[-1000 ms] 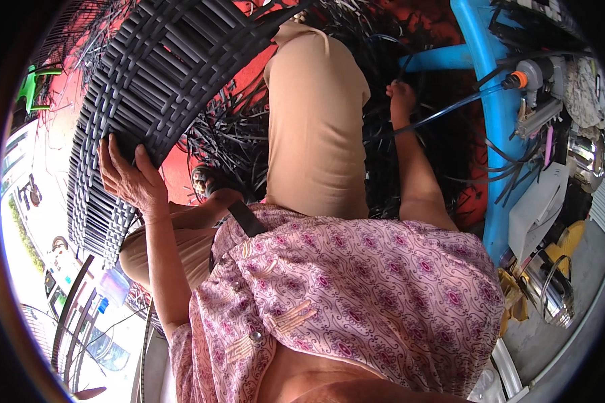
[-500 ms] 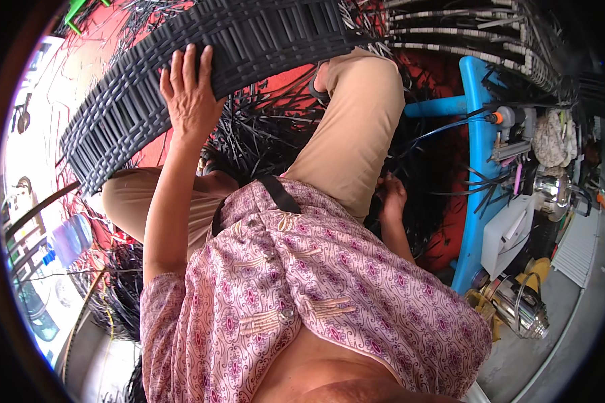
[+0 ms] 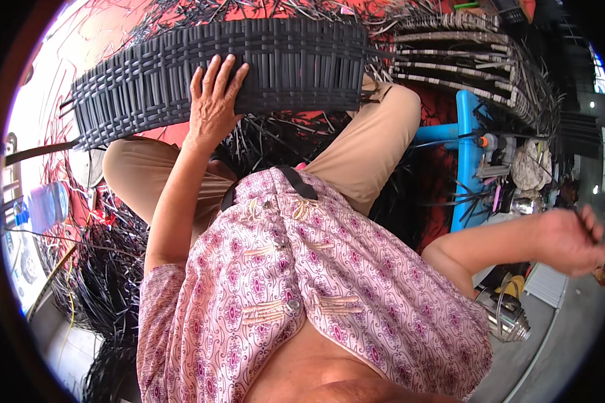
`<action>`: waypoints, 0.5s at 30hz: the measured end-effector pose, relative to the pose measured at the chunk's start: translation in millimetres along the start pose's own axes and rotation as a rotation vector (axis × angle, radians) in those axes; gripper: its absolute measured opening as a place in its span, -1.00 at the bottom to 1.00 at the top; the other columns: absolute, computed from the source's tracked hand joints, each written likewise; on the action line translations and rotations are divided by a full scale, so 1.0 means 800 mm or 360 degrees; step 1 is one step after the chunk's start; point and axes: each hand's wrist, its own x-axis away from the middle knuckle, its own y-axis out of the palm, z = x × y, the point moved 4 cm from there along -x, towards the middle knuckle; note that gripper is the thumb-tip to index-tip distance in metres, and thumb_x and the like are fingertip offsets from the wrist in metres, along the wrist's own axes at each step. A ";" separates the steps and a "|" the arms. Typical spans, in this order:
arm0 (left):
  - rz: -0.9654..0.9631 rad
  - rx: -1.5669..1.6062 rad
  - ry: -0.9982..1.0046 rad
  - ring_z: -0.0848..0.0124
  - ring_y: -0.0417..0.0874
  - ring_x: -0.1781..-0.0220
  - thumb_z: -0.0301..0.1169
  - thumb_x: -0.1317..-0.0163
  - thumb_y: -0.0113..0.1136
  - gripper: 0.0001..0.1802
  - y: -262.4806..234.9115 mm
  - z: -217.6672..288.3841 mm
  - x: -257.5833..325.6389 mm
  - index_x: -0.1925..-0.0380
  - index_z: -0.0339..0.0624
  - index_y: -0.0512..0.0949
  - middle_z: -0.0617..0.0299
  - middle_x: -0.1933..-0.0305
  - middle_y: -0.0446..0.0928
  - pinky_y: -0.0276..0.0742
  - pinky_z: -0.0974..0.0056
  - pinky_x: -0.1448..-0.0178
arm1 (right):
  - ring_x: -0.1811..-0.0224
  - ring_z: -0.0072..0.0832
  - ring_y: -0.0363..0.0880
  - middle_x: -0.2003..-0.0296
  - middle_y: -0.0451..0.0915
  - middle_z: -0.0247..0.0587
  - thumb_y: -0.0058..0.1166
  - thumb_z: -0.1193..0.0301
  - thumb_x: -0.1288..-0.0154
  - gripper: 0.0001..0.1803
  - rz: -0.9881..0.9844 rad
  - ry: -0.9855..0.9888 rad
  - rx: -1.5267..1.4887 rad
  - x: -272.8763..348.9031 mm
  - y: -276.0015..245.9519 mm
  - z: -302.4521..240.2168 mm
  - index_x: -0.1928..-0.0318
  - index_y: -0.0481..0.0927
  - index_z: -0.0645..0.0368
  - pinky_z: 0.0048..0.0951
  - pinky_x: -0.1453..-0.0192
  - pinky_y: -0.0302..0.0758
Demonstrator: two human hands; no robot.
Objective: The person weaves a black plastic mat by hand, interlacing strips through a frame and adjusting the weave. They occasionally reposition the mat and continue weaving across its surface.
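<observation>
A long curved panel woven from dark grey plastic strips (image 3: 302, 60) lies across my bent legs at the far side. My left hand (image 3: 214, 107) rests flat on its near edge, fingers spread and gripping nothing. Out at the far right, beyond the blue stool, my right hand (image 3: 575, 240) is raised with its fingers curled. Something dark shows at its outer side, by the dim rim of the picture; what it is I cannot make out.
A blue plastic stool (image 3: 465, 161) stands to the right, with tools and a cloth bundle (image 3: 532, 166) beside it. A steel kettle-like pot (image 3: 511, 319) sits nearer. Loose black strips (image 3: 107, 275) heap at left by a clear water bottle (image 3: 47, 207). Pale-wrapped frames (image 3: 450, 57) lie far right.
My right hand has swung from beside my right thigh out to the far right and up. The left hand stays on the woven panel, which now appears slightly lower and more level.
</observation>
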 end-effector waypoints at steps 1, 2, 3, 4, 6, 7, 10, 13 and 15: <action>0.0019 0.0021 -0.0001 0.08 0.05 -0.66 -0.26 0.28 0.66 0.24 -0.001 0.000 -0.001 -0.53 0.15 0.24 0.13 -0.61 0.13 -0.10 -0.14 -0.67 | 0.55 -0.42 0.48 0.51 0.52 -0.12 0.06 0.40 -0.39 -0.77 -0.0188 0.0069 0.0069 0.007 0.030 0.002 0.34 0.55 0.34 -0.47 0.45 0.39; 0.0051 0.0099 0.0022 0.08 0.06 -0.66 -0.21 0.28 0.66 0.23 0.001 0.002 -0.005 -0.52 0.12 0.25 0.12 -0.61 0.14 -0.11 -0.14 -0.67 | 0.51 -0.42 0.55 0.44 0.59 -0.10 0.08 0.42 -0.42 -0.79 -0.0479 0.0180 0.0162 0.037 0.062 0.001 0.31 0.59 0.34 -0.50 0.40 0.49; 0.0006 0.0151 0.0006 0.08 0.06 -0.66 -0.18 0.27 0.65 0.21 -0.008 0.005 -0.009 -0.50 0.09 0.28 0.12 -0.61 0.15 -0.10 -0.14 -0.66 | 0.48 -0.41 0.62 0.38 0.66 -0.07 0.10 0.45 -0.45 -0.81 -0.0795 0.0316 0.0274 0.077 0.091 0.001 0.28 0.62 0.35 -0.53 0.36 0.58; -0.0046 0.0206 -0.0004 0.08 0.07 -0.65 -0.14 0.27 0.65 0.19 -0.017 0.012 -0.012 -0.49 0.05 0.30 0.12 -0.60 0.16 -0.09 -0.13 -0.66 | 0.44 -0.41 0.69 0.31 0.73 -0.04 0.12 0.47 -0.48 -0.82 -0.1108 0.0432 0.0342 0.121 0.114 0.003 0.24 0.66 0.35 -0.55 0.31 0.67; 0.0151 0.0406 -0.0013 0.03 0.36 -0.47 -0.12 0.00 0.54 -0.13 -0.049 0.020 -0.003 -0.35 -0.11 0.45 0.05 -0.35 0.45 0.11 -0.06 -0.56 | 0.41 -0.56 0.70 0.33 0.75 -0.25 0.27 0.46 -0.39 -0.91 -0.1669 0.0424 0.0242 0.230 0.138 0.020 0.16 0.70 0.20 -0.49 0.34 0.62; 0.0105 0.0663 -0.0146 0.10 0.49 -0.30 -0.16 -0.12 0.48 -0.25 -0.065 0.027 -0.002 -0.32 -0.15 0.48 0.08 -0.19 0.53 0.28 0.03 -0.43 | 0.46 -0.44 0.71 0.43 0.71 -0.24 0.39 0.37 -0.29 -0.86 -0.1874 0.0474 0.0250 0.270 0.151 0.006 0.20 0.71 0.09 -0.36 0.35 0.58; 0.0056 0.2200 -0.0732 0.40 0.66 0.19 -0.20 -0.32 0.42 -0.40 -0.057 0.059 0.003 -0.26 -0.26 0.51 0.20 0.19 0.63 0.59 0.28 0.08 | 0.44 -0.23 0.69 0.43 0.70 -0.18 0.39 0.38 -0.25 -0.86 -0.2042 0.0094 0.0125 0.350 0.157 -0.024 0.24 0.70 0.12 -0.28 0.35 0.56; -0.0109 0.2672 -0.0903 0.56 0.58 0.25 -0.28 -0.39 0.34 -0.42 -0.049 0.080 0.012 -0.31 -0.35 0.46 0.26 0.12 0.61 0.54 0.41 0.14 | 0.42 -0.24 0.67 0.42 0.68 -0.24 0.35 0.43 -0.25 -0.85 -0.2095 0.0058 0.0009 0.398 0.156 -0.049 0.19 0.70 0.13 -0.28 0.30 0.55; -0.0086 0.2765 -0.0978 0.58 0.56 0.26 -0.28 -0.42 0.29 -0.51 -0.036 0.081 0.017 -0.23 -0.35 0.53 0.30 0.09 0.63 0.52 0.43 0.11 | 0.43 -0.23 0.65 0.43 0.65 -0.26 0.35 0.44 -0.25 -0.84 -0.2132 0.0024 -0.0042 0.420 0.154 -0.061 0.17 0.69 0.12 -0.26 0.31 0.55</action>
